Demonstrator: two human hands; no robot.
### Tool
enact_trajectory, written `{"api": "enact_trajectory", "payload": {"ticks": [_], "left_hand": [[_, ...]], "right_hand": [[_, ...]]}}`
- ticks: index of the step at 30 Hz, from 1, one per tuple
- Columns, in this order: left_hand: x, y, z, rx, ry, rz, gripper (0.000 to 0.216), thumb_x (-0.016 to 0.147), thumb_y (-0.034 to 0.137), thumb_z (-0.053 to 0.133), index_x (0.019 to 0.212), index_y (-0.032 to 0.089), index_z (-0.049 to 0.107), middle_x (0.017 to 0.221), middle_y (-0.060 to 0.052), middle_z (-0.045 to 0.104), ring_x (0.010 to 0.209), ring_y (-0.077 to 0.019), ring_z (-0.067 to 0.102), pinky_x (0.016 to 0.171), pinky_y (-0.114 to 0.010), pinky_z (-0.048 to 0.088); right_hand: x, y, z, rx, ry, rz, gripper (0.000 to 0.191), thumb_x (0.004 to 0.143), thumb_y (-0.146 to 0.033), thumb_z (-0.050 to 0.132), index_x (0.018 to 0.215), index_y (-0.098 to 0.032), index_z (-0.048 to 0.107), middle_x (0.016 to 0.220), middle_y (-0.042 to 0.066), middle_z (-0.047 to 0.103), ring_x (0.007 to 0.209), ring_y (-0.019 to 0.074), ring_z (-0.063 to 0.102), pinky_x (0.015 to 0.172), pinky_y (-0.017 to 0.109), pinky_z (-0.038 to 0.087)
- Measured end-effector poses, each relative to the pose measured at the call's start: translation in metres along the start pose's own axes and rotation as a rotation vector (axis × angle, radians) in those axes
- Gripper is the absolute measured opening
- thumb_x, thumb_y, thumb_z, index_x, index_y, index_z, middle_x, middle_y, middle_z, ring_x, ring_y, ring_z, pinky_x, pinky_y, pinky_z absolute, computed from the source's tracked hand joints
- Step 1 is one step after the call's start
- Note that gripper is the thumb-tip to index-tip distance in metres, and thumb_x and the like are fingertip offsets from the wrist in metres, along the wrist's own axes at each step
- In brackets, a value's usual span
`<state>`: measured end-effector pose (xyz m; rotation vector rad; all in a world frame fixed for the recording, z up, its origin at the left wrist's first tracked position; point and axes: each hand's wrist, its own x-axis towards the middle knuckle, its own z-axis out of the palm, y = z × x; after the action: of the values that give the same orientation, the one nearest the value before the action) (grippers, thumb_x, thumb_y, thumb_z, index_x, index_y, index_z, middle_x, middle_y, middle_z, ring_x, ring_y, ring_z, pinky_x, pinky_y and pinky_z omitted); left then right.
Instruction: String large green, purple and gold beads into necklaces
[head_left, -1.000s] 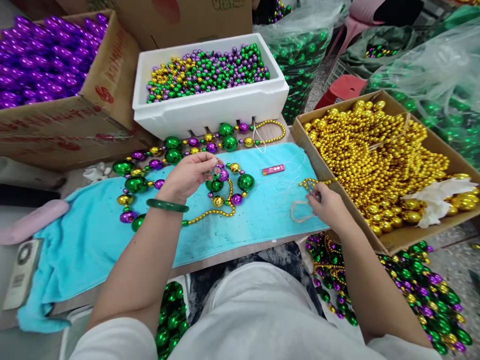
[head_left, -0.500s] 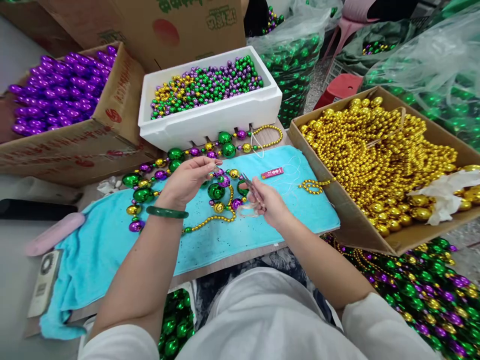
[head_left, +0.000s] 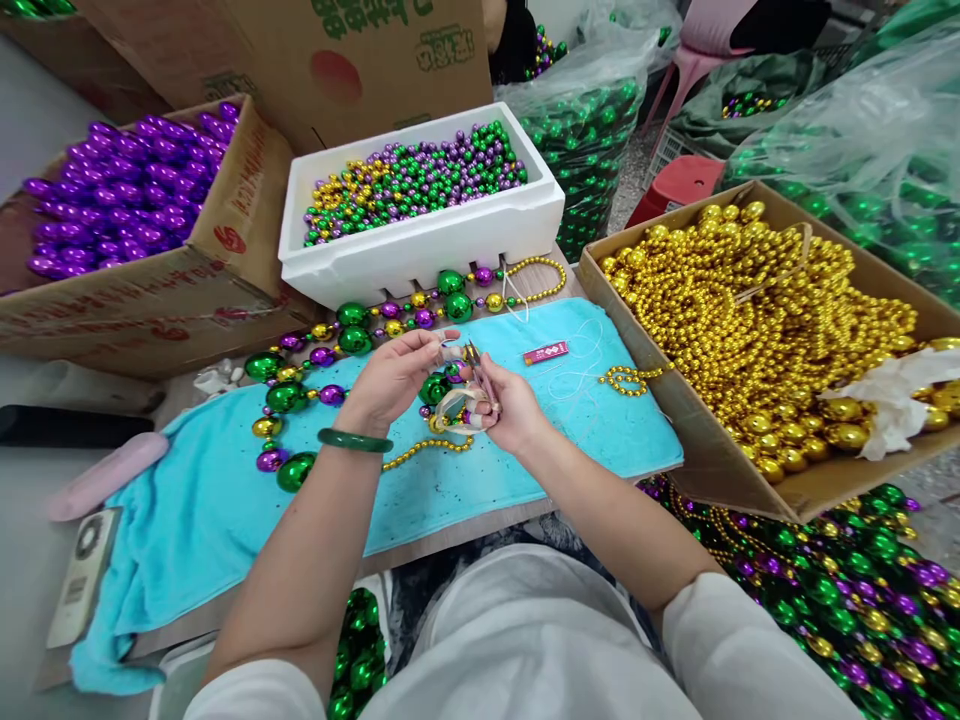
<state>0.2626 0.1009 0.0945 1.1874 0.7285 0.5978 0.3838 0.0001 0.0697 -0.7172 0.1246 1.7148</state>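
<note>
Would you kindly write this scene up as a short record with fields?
Left hand: wears a green bangle; pinched, anything held too small to tell
Right hand: holds a slim pointed tool, tip close to the left hand
Surface: turquoise towel, dark specks on it
On towel: part of a multicoloured bead strand, small red packet
Behind: white foam box of gold, green and purple beads
Left side: purple-bead carton
Right side: gold-bead carton
</note>
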Motion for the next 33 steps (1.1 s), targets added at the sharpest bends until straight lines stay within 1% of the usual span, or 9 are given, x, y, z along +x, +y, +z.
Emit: {"api": "enact_trajectory", "payload": {"ticks": [5, 9, 11, 15, 18, 24, 27, 31, 33], "left_hand": [[-0.002, -0.005, -0.002, -0.059, -0.062, -0.009, 0.019, 0.072, 0.029, 0.079, 0.077, 0.014, 0.066, 0.117, -0.012, 0.067, 0.098, -0.0174, 0.063, 0.094, -0.031, 0.045], [-0.001, -0.012, -0.001, -0.168, -0.113, -0.024, 0.021, 0.073, 0.029, 0.078, 0.077, 0.015, 0.063, 0.124, -0.013, 0.064, 0.103, -0.022, 0.063, 0.095, -0.037, 0.046], [0.001, -0.016, 0.0, -0.215, -0.138, -0.032, 0.022, 0.072, 0.029, 0.078, 0.077, 0.015, 0.061, 0.128, -0.012, 0.062, 0.1, -0.0221, 0.064, 0.091, -0.038, 0.048], [0.004, -0.026, 0.001, -0.286, -0.191, -0.044, 0.024, 0.071, 0.028, 0.078, 0.077, 0.015, 0.058, 0.131, -0.01, 0.059, 0.088, -0.0172, 0.064, 0.084, -0.035, 0.051], [0.006, -0.033, 0.002, -0.316, -0.205, -0.063, 0.025, 0.071, 0.028, 0.077, 0.076, 0.016, 0.056, 0.125, -0.01, 0.062, 0.085, -0.017, 0.064, 0.08, -0.035, 0.052], [0.008, -0.041, 0.001, -0.336, -0.145, -0.081, 0.03, 0.065, 0.029, 0.081, 0.075, 0.016, 0.056, 0.093, -0.007, 0.067, 0.089, -0.0196, 0.064, 0.079, -0.031, 0.049], [0.007, -0.041, 0.001, -0.334, -0.155, -0.078, 0.028, 0.066, 0.028, 0.081, 0.075, 0.016, 0.058, 0.093, -0.006, 0.068, 0.086, -0.0179, 0.064, 0.081, -0.03, 0.048], [0.006, -0.039, 0.003, -0.312, -0.183, -0.041, 0.026, 0.067, 0.028, 0.081, 0.076, 0.015, 0.06, 0.089, -0.005, 0.069, 0.081, -0.0165, 0.064, 0.08, -0.028, 0.047], [0.006, -0.038, 0.004, -0.296, -0.201, -0.016, 0.025, 0.068, 0.028, 0.081, 0.076, 0.015, 0.061, 0.087, -0.005, 0.069, 0.081, -0.0168, 0.065, 0.081, -0.029, 0.047]], "right_hand": [[0.003, 0.0, -0.001, 0.024, -0.008, -0.045, 0.038, 0.096, -0.041, 0.048, 0.073, -0.012, 0.059, 0.044, -0.007, 0.041, 0.031, 0.0025, 0.027, 0.028, 0.013, 0.014], [0.002, -0.002, -0.003, 0.038, -0.021, -0.069, 0.036, 0.091, -0.044, 0.056, 0.073, -0.014, 0.058, 0.046, -0.007, 0.042, 0.031, 0.0023, 0.027, 0.029, 0.013, 0.014], [0.001, -0.002, -0.002, 0.037, -0.02, -0.073, 0.034, 0.09, -0.044, 0.059, 0.074, -0.014, 0.058, 0.047, -0.007, 0.042, 0.032, 0.0021, 0.028, 0.029, 0.012, 0.013], [-0.001, -0.001, -0.002, 0.03, -0.006, -0.085, 0.034, 0.092, -0.042, 0.055, 0.074, -0.014, 0.059, 0.045, -0.007, 0.041, 0.032, 0.0022, 0.027, 0.029, 0.013, 0.013], [-0.003, -0.001, -0.001, 0.023, 0.011, -0.093, 0.035, 0.093, -0.042, 0.054, 0.073, -0.013, 0.06, 0.044, -0.008, 0.04, 0.031, 0.0022, 0.027, 0.029, 0.013, 0.013], [-0.007, -0.004, 0.002, 0.024, 0.057, -0.111, 0.038, 0.098, -0.036, 0.045, 0.071, -0.013, 0.059, 0.041, -0.007, 0.039, 0.03, 0.0027, 0.026, 0.028, 0.013, 0.014], [-0.007, -0.004, 0.003, 0.012, 0.071, -0.114, 0.036, 0.098, -0.034, 0.045, 0.072, -0.013, 0.058, 0.041, -0.007, 0.039, 0.03, 0.0022, 0.025, 0.028, 0.013, 0.013], [-0.008, -0.005, 0.003, -0.017, 0.088, -0.138, 0.033, 0.094, -0.036, 0.053, 0.071, -0.013, 0.057, 0.041, -0.008, 0.039, 0.029, 0.0013, 0.025, 0.028, 0.012, 0.013], [-0.009, -0.007, 0.002, -0.024, 0.076, -0.144, 0.033, 0.094, -0.036, 0.052, 0.071, -0.013, 0.058, 0.04, -0.008, 0.038, 0.029, 0.0016, 0.025, 0.028, 0.012, 0.014]]}}
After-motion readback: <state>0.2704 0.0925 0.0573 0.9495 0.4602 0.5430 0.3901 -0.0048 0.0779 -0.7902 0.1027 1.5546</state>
